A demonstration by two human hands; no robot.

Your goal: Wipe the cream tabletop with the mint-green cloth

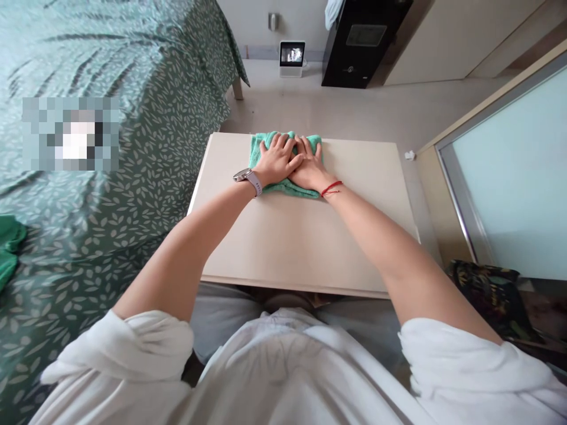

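A green cloth (292, 188) lies folded at the far edge of a pale table (292, 242). Pressed on its top is my left hand (277, 158), fingers spread out flat, with a watch on the wrist. My right hand (310, 165) rests on the cloth right beside it, fingers stretched forward, a red string bracelet at the wrist. The thumb side of the left hand overlaps the right hand. Neither hand wraps around the cloth; both bear down from above, and parts of it are hidden under them.
To the left is a bed with a green leaf-patterned sheet (146, 130) and a green fabric piece (9, 245). Beyond the table, a small screen device (291, 58) and a black cabinet (361, 44) stand on the floor. A frosted-panel door (514, 153) is at the right.
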